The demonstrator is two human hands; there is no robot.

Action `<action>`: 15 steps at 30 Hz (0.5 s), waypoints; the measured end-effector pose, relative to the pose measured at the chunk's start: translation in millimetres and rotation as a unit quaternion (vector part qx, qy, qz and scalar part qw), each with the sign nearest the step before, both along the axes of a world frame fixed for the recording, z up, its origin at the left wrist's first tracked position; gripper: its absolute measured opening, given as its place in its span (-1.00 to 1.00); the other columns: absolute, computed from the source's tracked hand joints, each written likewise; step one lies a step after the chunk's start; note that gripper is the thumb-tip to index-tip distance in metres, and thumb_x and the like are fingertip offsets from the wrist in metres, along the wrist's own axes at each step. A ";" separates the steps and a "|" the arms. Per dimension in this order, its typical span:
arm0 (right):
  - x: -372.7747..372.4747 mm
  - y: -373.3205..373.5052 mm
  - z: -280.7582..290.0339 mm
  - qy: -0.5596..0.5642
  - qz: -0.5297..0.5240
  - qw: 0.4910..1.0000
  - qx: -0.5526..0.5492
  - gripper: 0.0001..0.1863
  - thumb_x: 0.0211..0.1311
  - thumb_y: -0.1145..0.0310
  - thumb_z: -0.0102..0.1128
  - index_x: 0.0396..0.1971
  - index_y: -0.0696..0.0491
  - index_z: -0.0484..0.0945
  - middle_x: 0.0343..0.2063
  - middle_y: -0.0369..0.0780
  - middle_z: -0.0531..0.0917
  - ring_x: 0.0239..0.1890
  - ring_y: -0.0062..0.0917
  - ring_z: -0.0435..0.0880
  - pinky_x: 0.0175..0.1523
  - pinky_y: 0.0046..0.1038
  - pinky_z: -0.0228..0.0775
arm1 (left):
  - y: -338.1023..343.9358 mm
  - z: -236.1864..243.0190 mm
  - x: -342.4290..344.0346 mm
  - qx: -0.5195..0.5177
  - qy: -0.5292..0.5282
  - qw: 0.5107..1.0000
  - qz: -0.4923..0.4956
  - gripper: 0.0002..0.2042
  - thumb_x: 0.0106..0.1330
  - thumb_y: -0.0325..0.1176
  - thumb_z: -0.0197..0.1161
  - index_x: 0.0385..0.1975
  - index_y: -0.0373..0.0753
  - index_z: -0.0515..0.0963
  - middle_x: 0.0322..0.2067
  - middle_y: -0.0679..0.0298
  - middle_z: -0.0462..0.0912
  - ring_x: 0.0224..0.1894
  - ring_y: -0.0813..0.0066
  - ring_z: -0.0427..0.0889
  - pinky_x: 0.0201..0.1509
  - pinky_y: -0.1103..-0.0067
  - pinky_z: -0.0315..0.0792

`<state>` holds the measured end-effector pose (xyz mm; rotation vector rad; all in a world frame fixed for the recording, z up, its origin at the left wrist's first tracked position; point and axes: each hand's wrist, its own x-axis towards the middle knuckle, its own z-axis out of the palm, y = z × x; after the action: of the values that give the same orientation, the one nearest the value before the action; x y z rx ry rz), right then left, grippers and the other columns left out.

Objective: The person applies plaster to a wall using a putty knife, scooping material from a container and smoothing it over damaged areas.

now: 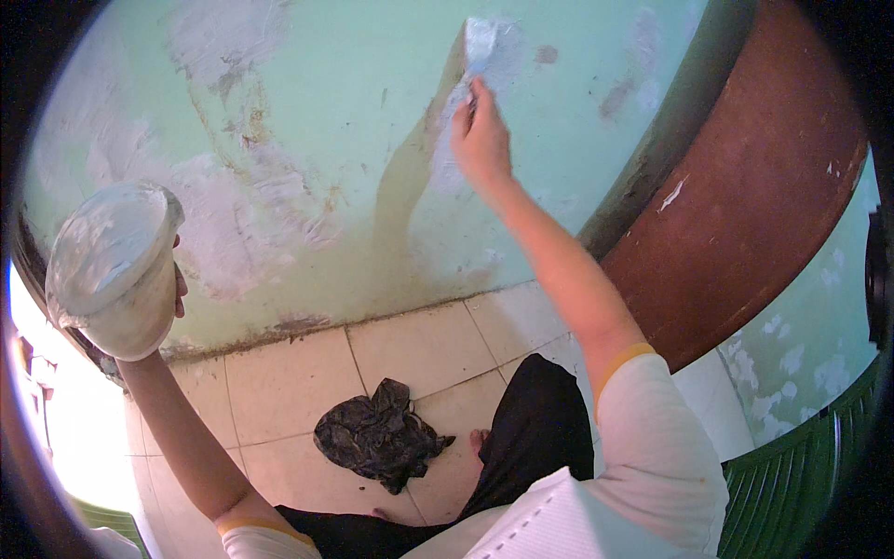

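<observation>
My right hand [483, 144] grips a putty knife [480, 42] by its handle, with the wide blade against the upper part of a pale green wall [345, 93]. Whitish filler [507, 58] is smeared on the wall around the blade. At the left, my left hand [179, 281] holds up a filler-smeared white bucket [130, 307], its mouth tilted toward me. Only some fingers show past the bucket's side; the rest of that hand is hidden behind it. Pale filler coats the inside of the bucket.
A crumpled black plastic bag [377, 433] lies on the tiled floor [279, 466] near my foot. To the right stands a reddish-brown panel [736, 196] against the wall. A green slatted plastic chair [801, 475] is at the lower right. More filler patches [233, 214] mark the wall.
</observation>
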<state>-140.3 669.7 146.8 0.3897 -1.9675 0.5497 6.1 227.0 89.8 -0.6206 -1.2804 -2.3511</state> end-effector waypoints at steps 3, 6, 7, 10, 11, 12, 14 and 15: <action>8.7 8.4 -64.1 -0.026 0.019 0.999 0.015 -0.50 0.40 0.35 -0.10 0.23 0.31 0.20 0.07 0.20 0.47 0.11 0.06 0.50 0.18 -0.13 0.40 | -3.5 -5.2 -12.6 -0.011 -0.015 0.999 -0.038 0.00 0.14 0.47 -0.09 0.23 -0.48 0.20 -0.16 -0.39 0.44 -0.69 0.11 0.53 -0.86 0.44 0.38; 24.4 -0.1 -90.7 -0.033 0.053 0.998 -0.025 -0.50 0.43 0.34 -0.13 0.25 0.32 0.17 0.10 0.21 0.45 0.13 0.07 0.48 0.19 -0.12 0.39 | -23.7 -0.2 -2.8 -0.050 -0.025 0.998 -0.031 0.00 0.12 0.45 -0.03 0.23 -0.48 0.20 -0.15 -0.37 0.44 -0.67 0.07 0.54 -0.86 0.41 0.39; 24.0 11.3 -84.6 -0.007 0.041 0.998 -0.038 -0.50 0.44 0.34 -0.14 0.25 0.32 0.16 0.11 0.21 0.44 0.14 0.08 0.48 0.20 -0.12 0.38 | -27.1 -2.1 -5.0 -0.055 -0.024 0.998 -0.034 -0.01 0.12 0.44 -0.01 0.22 -0.48 0.21 -0.15 -0.37 0.45 -0.67 0.06 0.54 -0.86 0.40 0.39; 6.2 52.4 -49.6 0.040 -0.009 0.996 -0.080 -0.52 0.46 0.34 -0.17 0.25 0.30 0.15 0.12 0.21 0.44 0.15 0.08 0.47 0.21 -0.13 0.37 | -23.3 -2.8 -8.6 -0.030 0.032 0.995 -0.095 -0.04 0.13 0.40 0.02 0.21 -0.49 0.21 -0.16 -0.35 0.45 -0.67 0.00 0.55 -0.86 0.35 0.41; -0.7 75.2 -36.8 0.057 -0.045 0.995 -0.074 -0.52 0.46 0.34 -0.16 0.25 0.30 0.16 0.12 0.21 0.44 0.15 0.08 0.47 0.20 -0.13 0.37 | -14.3 -12.3 -19.2 -0.010 0.038 0.992 -0.119 -0.04 0.13 0.39 0.04 0.21 -0.49 0.21 -0.16 -0.35 0.46 -0.67 -0.02 0.55 -0.86 0.33 0.41; -8.5 89.8 -23.5 0.072 -0.061 0.993 -0.068 -0.52 0.46 0.33 -0.16 0.25 0.29 0.16 0.11 0.20 0.45 0.15 0.07 0.47 0.20 -0.15 0.37 | -10.0 -12.7 -22.1 0.002 0.045 0.990 -0.136 -0.04 0.12 0.38 0.05 0.21 -0.49 0.21 -0.15 -0.34 0.46 -0.67 -0.04 0.56 -0.86 0.31 0.42; -24.5 104.6 -5.1 0.100 -0.082 0.990 -0.061 -0.52 0.47 0.32 -0.15 0.26 0.26 0.17 0.11 0.19 0.46 0.14 0.04 0.49 0.20 -0.18 0.36 | -8.9 -12.5 -19.4 0.007 0.008 0.992 -0.124 -0.01 0.08 0.39 0.10 0.21 -0.50 0.20 -0.13 -0.34 0.45 -0.65 -0.07 0.57 -0.85 0.28 0.43; -31.7 107.2 -3.1 0.090 -0.093 0.991 -0.038 -0.52 0.46 0.32 -0.15 0.27 0.26 0.16 0.10 0.19 0.46 0.13 0.04 0.49 0.19 -0.16 0.37 | -7.7 -12.5 -18.2 0.009 -0.012 0.993 -0.117 0.00 0.07 0.40 0.11 0.21 -0.50 0.19 -0.12 -0.34 0.45 -0.64 -0.08 0.58 -0.85 0.27 0.44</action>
<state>-172.1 776.9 143.7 0.1988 -1.7805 0.4520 -12.0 219.3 77.3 -0.7764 -1.2560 -2.5623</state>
